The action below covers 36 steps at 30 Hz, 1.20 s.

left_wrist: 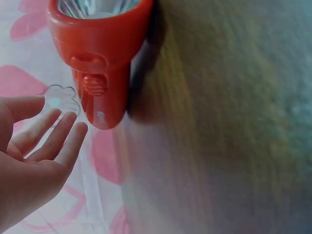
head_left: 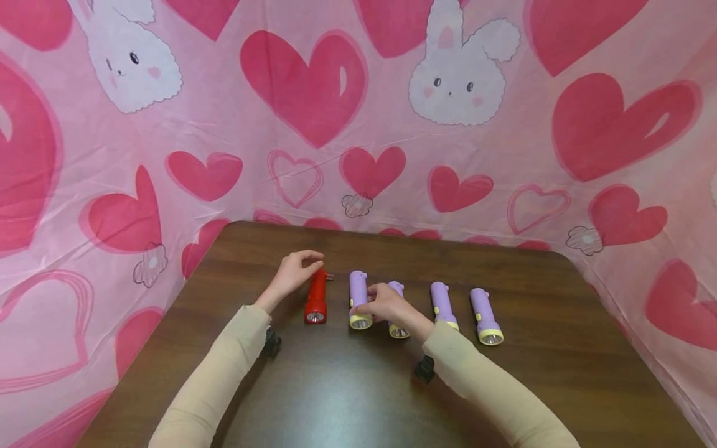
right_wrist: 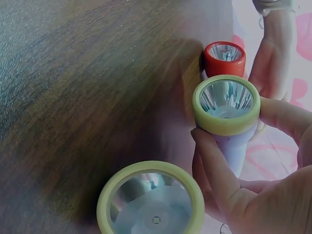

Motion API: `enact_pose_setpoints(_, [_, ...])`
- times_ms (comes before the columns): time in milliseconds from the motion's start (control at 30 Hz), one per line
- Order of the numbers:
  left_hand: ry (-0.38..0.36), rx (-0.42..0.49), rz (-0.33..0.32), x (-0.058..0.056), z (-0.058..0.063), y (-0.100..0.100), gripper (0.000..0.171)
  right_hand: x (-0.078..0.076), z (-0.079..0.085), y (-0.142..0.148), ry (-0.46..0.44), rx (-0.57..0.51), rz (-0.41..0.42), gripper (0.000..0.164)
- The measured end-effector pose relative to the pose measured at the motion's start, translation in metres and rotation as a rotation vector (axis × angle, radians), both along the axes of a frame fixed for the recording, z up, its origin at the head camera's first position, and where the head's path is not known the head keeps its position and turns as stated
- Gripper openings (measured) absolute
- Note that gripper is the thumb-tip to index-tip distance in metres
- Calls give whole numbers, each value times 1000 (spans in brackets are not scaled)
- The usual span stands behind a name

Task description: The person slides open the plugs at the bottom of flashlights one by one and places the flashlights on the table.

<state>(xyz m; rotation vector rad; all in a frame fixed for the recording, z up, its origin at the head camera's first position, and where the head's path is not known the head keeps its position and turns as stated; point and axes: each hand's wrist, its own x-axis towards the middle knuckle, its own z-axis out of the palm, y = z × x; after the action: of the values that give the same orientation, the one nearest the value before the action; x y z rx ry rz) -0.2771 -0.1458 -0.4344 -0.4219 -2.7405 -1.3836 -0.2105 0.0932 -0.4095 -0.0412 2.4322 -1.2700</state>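
Observation:
A red flashlight [head_left: 316, 298] lies on the table with its lens toward the person. My left hand [head_left: 295, 272] hovers by its tail end; in the left wrist view the loosely bent fingers [left_wrist: 66, 134] hold nothing, beside the red barrel. To its right lies a purple flashlight [head_left: 358, 292] with a yellow rim. My right hand [head_left: 389, 303] pinches it near the head, thumb and fingers on opposite sides of the yellow rim [right_wrist: 226, 127]. Just right of that, another purple flashlight [head_left: 399, 330] is partly hidden behind the right hand.
Two more purple flashlights [head_left: 440, 300] [head_left: 486, 316] lie farther right in the row, one partly covered by the right sleeve [head_left: 476, 367]. The brown wooden table [head_left: 336, 386] ends at a pink cloth backdrop [head_left: 392, 130] printed with hearts and rabbits.

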Motion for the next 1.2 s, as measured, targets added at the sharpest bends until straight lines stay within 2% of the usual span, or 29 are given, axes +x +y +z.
enact_pose_setpoints(467, [31,23,-37,6,12,16,30,8,10,3,111,9,28,73])
enact_pose_setpoints(1033, [27,63,-82,15,28,30,29,16,18,3,267,47,52,69])
enact_pose_setpoints(1200, [-6,119,-114,18,32,34,30,19,21,2,298,49,67,69])
